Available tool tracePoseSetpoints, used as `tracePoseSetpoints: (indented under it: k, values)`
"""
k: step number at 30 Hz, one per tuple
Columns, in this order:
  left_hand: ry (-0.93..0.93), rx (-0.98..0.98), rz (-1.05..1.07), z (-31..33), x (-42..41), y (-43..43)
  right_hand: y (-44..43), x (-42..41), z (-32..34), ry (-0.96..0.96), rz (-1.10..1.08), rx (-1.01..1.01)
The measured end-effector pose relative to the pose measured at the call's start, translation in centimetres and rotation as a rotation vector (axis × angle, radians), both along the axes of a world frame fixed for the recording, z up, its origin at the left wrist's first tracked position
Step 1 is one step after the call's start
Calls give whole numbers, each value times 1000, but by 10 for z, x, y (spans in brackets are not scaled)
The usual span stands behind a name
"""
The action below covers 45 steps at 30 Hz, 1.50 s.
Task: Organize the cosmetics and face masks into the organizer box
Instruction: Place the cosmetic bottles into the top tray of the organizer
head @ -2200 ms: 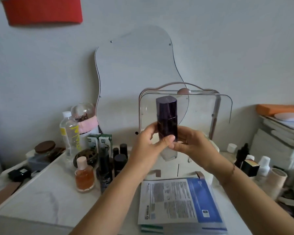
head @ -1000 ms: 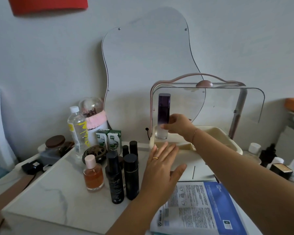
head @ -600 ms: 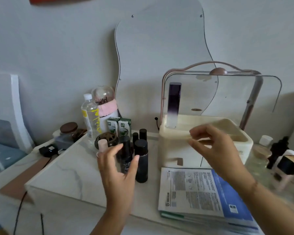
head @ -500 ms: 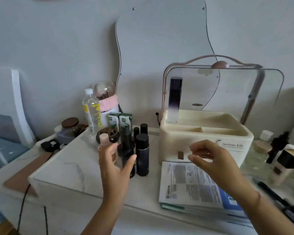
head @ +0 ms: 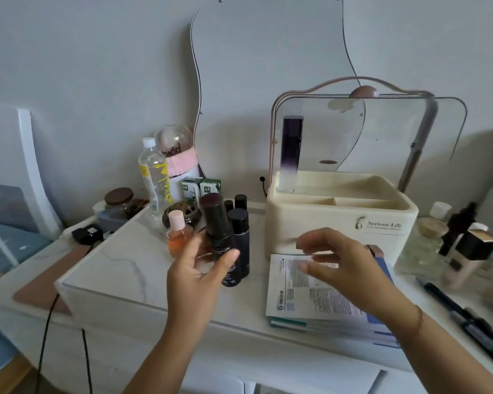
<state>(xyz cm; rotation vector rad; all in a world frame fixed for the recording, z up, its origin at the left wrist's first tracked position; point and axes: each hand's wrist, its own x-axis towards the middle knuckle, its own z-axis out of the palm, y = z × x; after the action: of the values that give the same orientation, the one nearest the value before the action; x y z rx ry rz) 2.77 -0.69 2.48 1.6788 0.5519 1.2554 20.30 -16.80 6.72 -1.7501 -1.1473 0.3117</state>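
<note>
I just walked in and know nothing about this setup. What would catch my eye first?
Probably the cream organizer box at centre right, its clear lid up, with one tall purple bottle upright in its back left corner. Next, the left hand closing its fingers on a tilted black bottle in the cluster beside the box. The right hand hovers open above the face mask packets.
</note>
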Motion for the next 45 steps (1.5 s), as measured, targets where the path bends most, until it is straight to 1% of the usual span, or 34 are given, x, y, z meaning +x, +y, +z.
tracePoseSetpoints:
  k: [2, 4, 7, 9, 12, 14, 17, 19, 21, 24, 26, 28, 33, 36, 42, 45]
  values:
    - [-27, 3, -126, 17, 8, -21, 3, -15, 9, -14, 143, 3]
    - [-53, -40, -239, 31, 24, -39, 5, -22, 18, -15, 222, 46]
    - [-52, -32, -273, 51, 51, -53, 4, -19, 29, 45, 170, 162]
    - [-31, 12, -266, 61, 70, -55, 1, -9, 38, 22, 127, 208]
    - [49, 201, -201, 66, 95, -53, 4, 15, 53, 11, 50, 268]
    - [146, 356, -132, 58, 111, -46, 12, 38, 61, -13, -44, 294]
    - [375, 579, -30, 35, 125, -32, 32, 72, 67, 33, -143, 286]
    - [411, 666, -10, 23, 130, -24, 50, 93, 66, 61, -177, 250]
    - [364, 658, -15, 19, 133, -18, 69, 110, 64, 86, -225, 189]
    - [308, 626, -18, 18, 135, -17, 95, 131, 59, 237, -252, 92]
    - [295, 619, -21, 18, 135, -19, 107, 141, 56, 290, -247, 25]
    - [291, 613, -23, 18, 135, -19, 117, 147, 56, 279, -238, -28]
    - [273, 613, -30, 16, 135, -17, 129, 154, 58, 223, -243, -76]
    - [284, 605, -35, 15, 136, -17, 132, 154, 57, 178, -256, -80]
    - [311, 595, -47, 17, 134, -18, 133, 154, 53, 158, -287, -70]
    - [335, 608, -67, 21, 131, -20, 127, 149, 56, 97, -360, -78]
